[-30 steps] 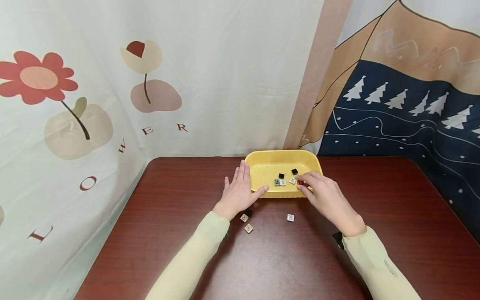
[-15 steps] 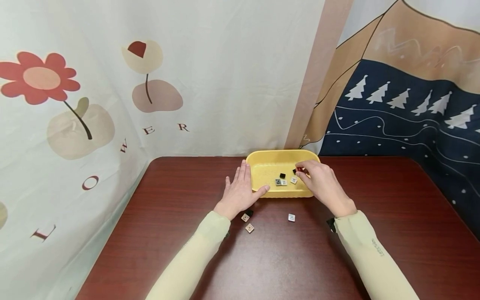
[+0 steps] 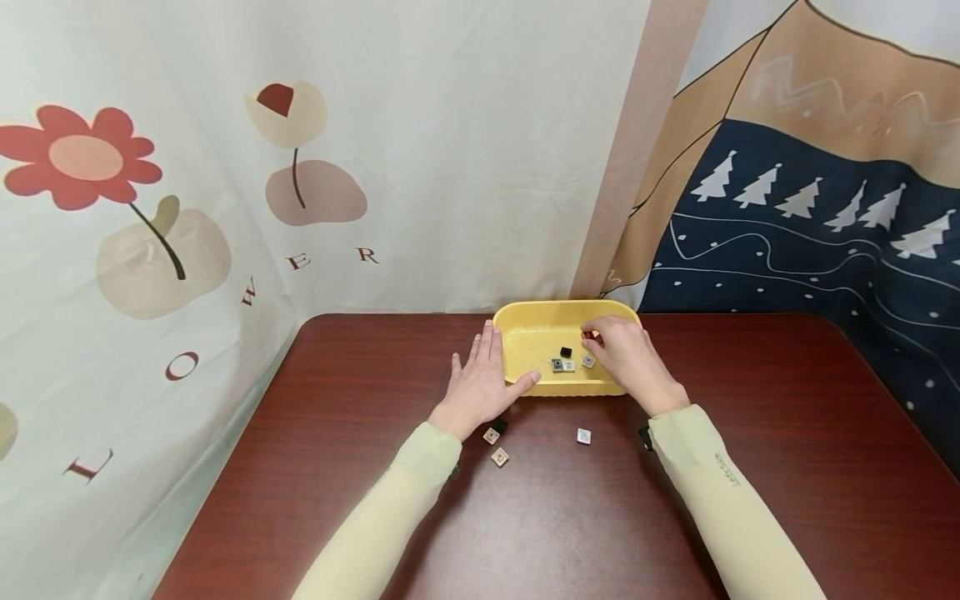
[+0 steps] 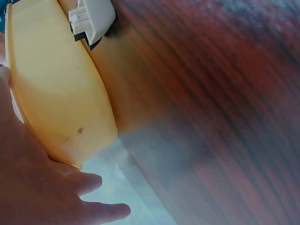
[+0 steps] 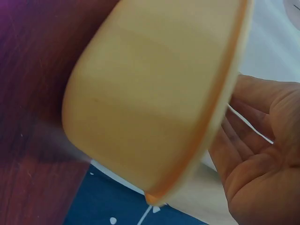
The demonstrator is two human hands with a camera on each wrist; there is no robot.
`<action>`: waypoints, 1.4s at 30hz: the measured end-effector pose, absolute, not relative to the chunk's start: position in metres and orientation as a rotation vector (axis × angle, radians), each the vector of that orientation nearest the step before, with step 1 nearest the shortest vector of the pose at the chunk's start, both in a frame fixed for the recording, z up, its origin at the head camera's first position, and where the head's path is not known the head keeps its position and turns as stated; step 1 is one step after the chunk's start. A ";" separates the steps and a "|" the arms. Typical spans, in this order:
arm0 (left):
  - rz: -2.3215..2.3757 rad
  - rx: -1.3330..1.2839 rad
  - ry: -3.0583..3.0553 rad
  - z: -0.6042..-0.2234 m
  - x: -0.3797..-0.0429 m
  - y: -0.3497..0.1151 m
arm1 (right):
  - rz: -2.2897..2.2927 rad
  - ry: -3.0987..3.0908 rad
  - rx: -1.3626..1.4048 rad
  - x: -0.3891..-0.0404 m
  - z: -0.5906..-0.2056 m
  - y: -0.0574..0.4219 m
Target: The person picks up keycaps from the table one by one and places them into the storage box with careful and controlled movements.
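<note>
My right hand [image 3: 628,354] is over the right part of a yellow plastic bin [image 3: 532,315], pinching a small red keycap [image 3: 588,335] between thumb and fingers. In the right wrist view, that hand [image 5: 262,140] reaches past the bin's rim, and the keycap is hidden. With straight, spread fingers, my left hand [image 3: 480,379] rests against the bin's left end, its thumb along the front rim. Inside the bin lie a black keycap [image 3: 566,352], a grey keycap [image 3: 557,365] touching a white one [image 3: 569,366], and another white keycap [image 3: 588,361] below my right fingers.
On the dark red table [image 3: 360,417], in front of the bin, lie a whitish keycap [image 3: 583,436], two beige keycaps [image 3: 500,457] and a black one [image 3: 500,426] near my left wrist. A printed curtain [image 3: 450,167] hangs behind the table's far edge.
My right hand has moved left and slightly farther back over the bin, carrying the red keycap. A black keycap at the back right is now hidden. My left hand stays in place.
</note>
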State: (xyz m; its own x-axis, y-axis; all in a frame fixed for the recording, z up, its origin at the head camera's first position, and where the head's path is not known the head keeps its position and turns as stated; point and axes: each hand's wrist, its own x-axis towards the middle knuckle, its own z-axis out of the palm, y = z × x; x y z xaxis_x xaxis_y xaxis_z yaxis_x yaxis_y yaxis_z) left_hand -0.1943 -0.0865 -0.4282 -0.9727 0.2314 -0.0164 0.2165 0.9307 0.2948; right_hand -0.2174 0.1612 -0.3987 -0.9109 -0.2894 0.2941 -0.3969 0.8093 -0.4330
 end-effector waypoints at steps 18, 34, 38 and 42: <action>0.442 0.355 3.017 -0.428 -0.193 -0.084 | 0.657 -2.981 0.493 -0.236 -0.407 0.153; 0.433 0.358 3.027 -0.428 -0.194 -0.085 | 0.733 -2.998 0.439 -0.229 -0.403 0.157; 0.438 0.355 3.029 -0.428 -0.194 -0.086 | 0.702 -2.913 0.438 -0.221 -0.400 0.159; 0.441 0.353 3.022 -0.427 -0.194 -0.086 | 0.670 -2.845 0.453 -0.211 -0.398 0.161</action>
State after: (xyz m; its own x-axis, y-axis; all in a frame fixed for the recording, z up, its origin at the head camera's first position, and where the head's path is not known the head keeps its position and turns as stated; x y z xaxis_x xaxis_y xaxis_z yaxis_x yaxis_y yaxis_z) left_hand -0.1944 -0.0859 -0.4271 -0.9714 0.2351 -0.0330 0.2158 0.9326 0.2894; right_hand -0.2115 0.1614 -0.3983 -0.9366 -0.2505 0.2449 -0.3335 0.8518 -0.4041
